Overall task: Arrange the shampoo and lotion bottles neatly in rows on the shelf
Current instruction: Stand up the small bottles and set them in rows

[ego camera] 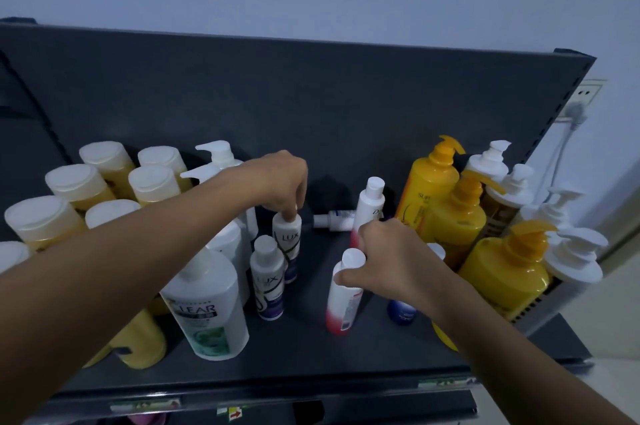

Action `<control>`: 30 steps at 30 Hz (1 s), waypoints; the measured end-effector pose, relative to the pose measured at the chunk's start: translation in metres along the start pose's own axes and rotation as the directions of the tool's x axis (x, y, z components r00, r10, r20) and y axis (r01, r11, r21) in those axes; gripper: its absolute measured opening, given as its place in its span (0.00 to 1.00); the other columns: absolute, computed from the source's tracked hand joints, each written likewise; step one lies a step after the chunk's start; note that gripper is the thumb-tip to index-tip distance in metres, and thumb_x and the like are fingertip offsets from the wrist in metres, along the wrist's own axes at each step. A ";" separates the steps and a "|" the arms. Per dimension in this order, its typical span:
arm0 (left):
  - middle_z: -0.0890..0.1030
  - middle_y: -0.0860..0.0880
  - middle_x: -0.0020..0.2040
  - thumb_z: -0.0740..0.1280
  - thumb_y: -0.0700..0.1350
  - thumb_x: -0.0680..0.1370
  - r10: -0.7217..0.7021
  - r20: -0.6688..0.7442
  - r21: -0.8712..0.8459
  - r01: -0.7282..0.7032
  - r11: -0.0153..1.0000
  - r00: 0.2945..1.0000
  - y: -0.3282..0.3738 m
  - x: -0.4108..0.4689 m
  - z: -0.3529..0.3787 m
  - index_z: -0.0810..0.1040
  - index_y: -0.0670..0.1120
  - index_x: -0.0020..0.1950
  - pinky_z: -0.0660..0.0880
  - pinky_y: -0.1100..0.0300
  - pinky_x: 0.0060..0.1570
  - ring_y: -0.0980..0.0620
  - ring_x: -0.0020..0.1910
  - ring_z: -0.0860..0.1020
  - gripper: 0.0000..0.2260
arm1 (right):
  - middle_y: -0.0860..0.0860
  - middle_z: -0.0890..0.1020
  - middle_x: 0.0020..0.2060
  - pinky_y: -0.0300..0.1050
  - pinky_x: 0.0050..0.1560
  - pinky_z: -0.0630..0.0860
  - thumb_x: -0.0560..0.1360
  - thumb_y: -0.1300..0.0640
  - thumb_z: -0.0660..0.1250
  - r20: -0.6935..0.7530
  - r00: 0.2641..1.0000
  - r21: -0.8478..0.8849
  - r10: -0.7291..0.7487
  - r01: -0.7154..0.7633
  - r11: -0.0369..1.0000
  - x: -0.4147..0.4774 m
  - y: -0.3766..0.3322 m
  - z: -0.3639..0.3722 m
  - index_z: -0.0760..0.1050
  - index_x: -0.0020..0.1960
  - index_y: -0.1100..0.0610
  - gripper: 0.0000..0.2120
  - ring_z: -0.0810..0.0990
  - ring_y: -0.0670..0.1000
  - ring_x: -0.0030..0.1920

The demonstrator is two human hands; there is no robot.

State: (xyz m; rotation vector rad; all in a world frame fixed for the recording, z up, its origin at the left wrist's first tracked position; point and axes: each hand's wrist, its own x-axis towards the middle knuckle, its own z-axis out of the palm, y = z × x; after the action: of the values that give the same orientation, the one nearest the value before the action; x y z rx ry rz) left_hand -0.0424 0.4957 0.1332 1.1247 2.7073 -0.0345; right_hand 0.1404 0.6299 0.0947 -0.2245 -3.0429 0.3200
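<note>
On the dark shelf [311, 348] my left hand [277, 179] pinches the cap of an upright white Lux bottle [289, 244] from above. A second Lux bottle [268, 282] stands just in front of it. My right hand [391, 258] grips the top of a white and red bottle [341, 300] with thumb and fingers. Behind it stands another white and red bottle [369, 206]. A small white bottle [337, 218] lies on its side at the back. A dark blue bottle [401, 312] sits under my right wrist, partly hidden.
Several pale yellow bottles with white caps [79, 182] fill the left side. A large white Clear bottle [207, 310] stands front left. Yellow pump bottles [505, 269] and white pump bottles [575, 258] crowd the right. A wall socket [588, 92] is at the right.
</note>
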 end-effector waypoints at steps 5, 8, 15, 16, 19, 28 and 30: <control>0.82 0.53 0.49 0.79 0.43 0.69 -0.021 0.033 0.021 0.020 1.000 0.999 -0.005 0.001 0.000 0.86 0.51 0.50 0.83 0.53 0.46 0.50 0.47 0.83 0.11 | 0.49 0.73 0.32 0.38 0.29 0.57 0.70 0.50 0.74 0.036 0.996 0.006 -0.081 0.080 0.997 0.000 0.009 -0.004 0.65 0.36 0.53 0.18 0.71 0.47 0.32; 0.82 0.53 0.49 0.78 0.43 0.70 -0.029 0.047 0.025 0.028 0.999 0.998 -0.006 -0.001 0.000 0.86 0.50 0.51 0.78 0.58 0.38 0.50 0.46 0.82 0.11 | 0.49 0.80 0.38 0.35 0.32 0.61 0.68 0.54 0.74 0.098 0.983 0.046 -0.156 0.152 0.987 0.002 0.016 -0.006 0.76 0.44 0.56 0.10 0.79 0.50 0.40; 0.83 0.52 0.53 0.78 0.50 0.72 -0.068 0.138 0.036 0.064 0.997 0.988 0.004 -0.001 -0.007 0.85 0.50 0.56 0.82 0.55 0.48 0.49 0.50 0.82 0.14 | 0.44 0.82 0.45 0.42 0.44 0.78 0.67 0.48 0.79 0.311 0.940 0.158 -0.143 0.097 0.983 0.005 0.013 -0.028 0.78 0.55 0.51 0.19 0.81 0.46 0.47; 0.83 0.52 0.53 0.78 0.53 0.72 -0.069 0.147 0.039 0.064 0.997 0.987 0.008 0.000 -0.011 0.85 0.50 0.56 0.82 0.53 0.51 0.49 0.51 0.82 0.15 | 0.44 0.83 0.46 0.44 0.48 0.81 0.67 0.45 0.79 0.333 0.934 0.203 -0.125 0.058 0.977 0.008 0.014 -0.038 0.78 0.56 0.50 0.22 0.82 0.45 0.48; 0.84 0.49 0.48 0.76 0.56 0.73 -0.073 0.080 -0.002 0.073 0.997 0.994 0.024 0.019 -0.020 0.85 0.48 0.47 0.83 0.51 0.49 0.46 0.47 0.84 0.12 | 0.44 0.84 0.47 0.44 0.50 0.81 0.70 0.42 0.77 0.219 0.975 0.147 -0.033 0.000 0.989 0.034 0.023 -0.066 0.79 0.56 0.50 0.20 0.82 0.45 0.48; 0.81 0.44 0.47 0.73 0.46 0.75 -0.140 0.270 0.116 0.112 0.987 0.953 0.043 0.108 0.052 0.80 0.42 0.46 0.79 0.52 0.51 0.48 0.39 0.78 0.07 | 0.55 0.80 0.65 0.47 0.56 0.77 0.74 0.64 0.67 0.162 0.986 -0.055 0.048 -0.040 0.998 0.112 0.063 -0.043 0.77 0.69 0.54 0.24 0.78 0.57 0.65; 0.82 0.43 0.53 0.74 0.46 0.75 -0.133 0.313 0.116 0.101 0.988 0.941 0.041 0.115 0.073 0.82 0.42 0.59 0.80 0.51 0.56 0.45 0.49 0.81 0.15 | 0.56 0.83 0.58 0.46 0.46 0.75 0.73 0.65 0.68 0.114 0.993 -0.059 0.026 -0.019 0.998 0.114 0.065 -0.037 0.81 0.62 0.55 0.18 0.81 0.58 0.58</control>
State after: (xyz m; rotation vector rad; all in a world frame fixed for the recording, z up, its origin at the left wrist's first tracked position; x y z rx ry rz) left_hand -0.0797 0.5978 0.0408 0.8901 2.4971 -0.3424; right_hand 0.0404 0.7181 0.1239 -0.2525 -3.1681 0.2557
